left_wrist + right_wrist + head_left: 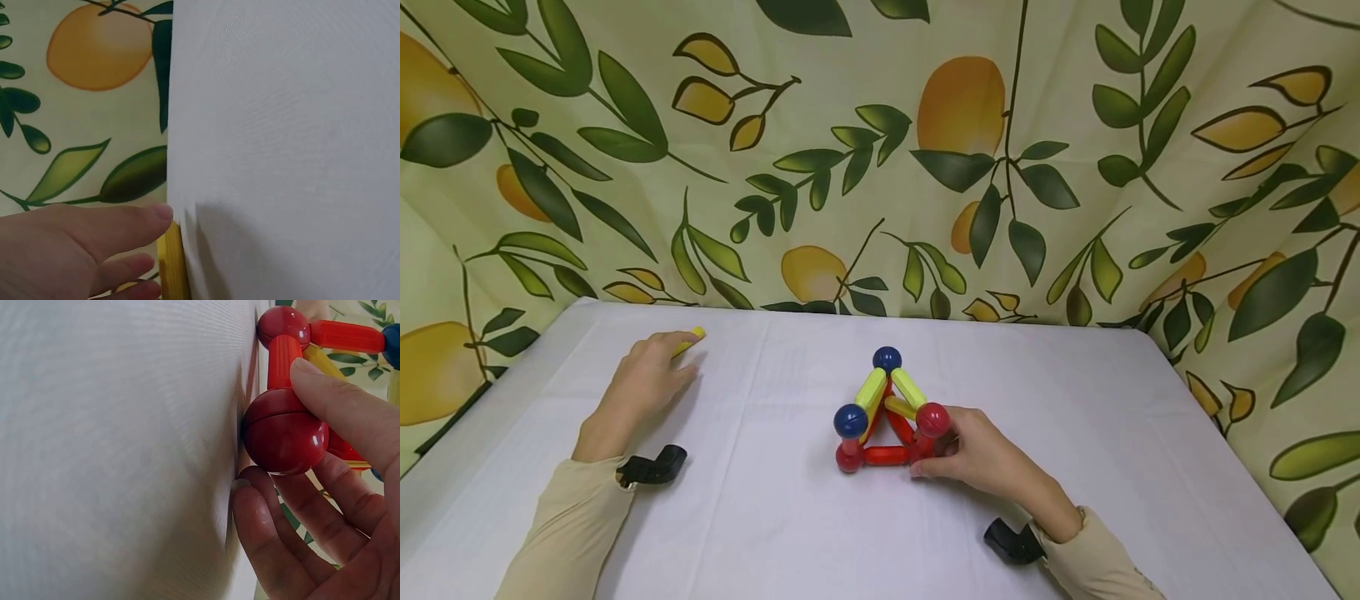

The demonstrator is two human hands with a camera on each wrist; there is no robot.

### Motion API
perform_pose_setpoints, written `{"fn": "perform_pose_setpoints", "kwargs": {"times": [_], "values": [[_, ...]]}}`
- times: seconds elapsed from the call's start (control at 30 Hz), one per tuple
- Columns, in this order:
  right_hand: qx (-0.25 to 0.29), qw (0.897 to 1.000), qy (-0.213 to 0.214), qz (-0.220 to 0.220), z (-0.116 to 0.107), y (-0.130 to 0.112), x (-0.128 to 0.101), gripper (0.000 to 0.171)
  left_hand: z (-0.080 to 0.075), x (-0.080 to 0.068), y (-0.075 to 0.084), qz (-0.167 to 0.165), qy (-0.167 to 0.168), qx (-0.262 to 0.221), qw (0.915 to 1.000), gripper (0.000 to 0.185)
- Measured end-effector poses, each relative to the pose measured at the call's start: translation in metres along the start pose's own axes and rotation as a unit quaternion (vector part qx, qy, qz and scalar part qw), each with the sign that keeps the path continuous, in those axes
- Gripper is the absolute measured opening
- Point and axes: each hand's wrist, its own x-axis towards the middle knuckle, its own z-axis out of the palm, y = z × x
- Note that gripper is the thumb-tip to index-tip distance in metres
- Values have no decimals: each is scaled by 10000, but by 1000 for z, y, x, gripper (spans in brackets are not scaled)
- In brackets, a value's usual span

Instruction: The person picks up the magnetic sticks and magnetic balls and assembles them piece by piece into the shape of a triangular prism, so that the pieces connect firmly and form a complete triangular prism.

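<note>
My left hand (651,375) is at the left of the table, thumb and fingers at a yellow rod (688,340). In the left wrist view the thumb tip meets the end of this ridged rod (174,262), fingers on its other side. Near the middle of the table stands a ball-and-rod building-toy frame (886,455): red rods at the base, yellow rods above, and dark blue balls (851,421) and red balls (933,419) at the corners. My right hand (985,454) holds its right corner, thumb on a red rod (284,359), fingers around a red ball (284,434).
A white cloth covers the table (760,517). Behind it hangs a curtain (865,75) printed with fruit and leaves. Black wrist devices (655,465) are worn at both sleeves.
</note>
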Motion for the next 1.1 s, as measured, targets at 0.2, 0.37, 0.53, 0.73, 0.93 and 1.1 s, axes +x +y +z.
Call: {"fn": "perform_pose_setpoints", "kwargs": {"times": [0.2,0.37,0.53,0.73,0.93,1.1], "values": [[-25,10000,1,-9,0,0,0,48,0,1,-3,-192,-248,39,9995,53],[-4,10000,10,2,0,0,0,48,0,1,-4,-255,-322,139,9991,58],[-4,10000,-12,6,0,0,0,49,0,1,-3,-486,-413,198,9978,62],[-9,10000,-39,3,-1,0,1,49,0,1,-4,-635,-458,218,9967,60],[21,10000,-34,17,0,0,1,48,1,0,-3,-465,-456,203,9977,48],[38,10000,-31,7,0,0,0,49,2,0,1,-174,-559,-23,9983,39]]}}
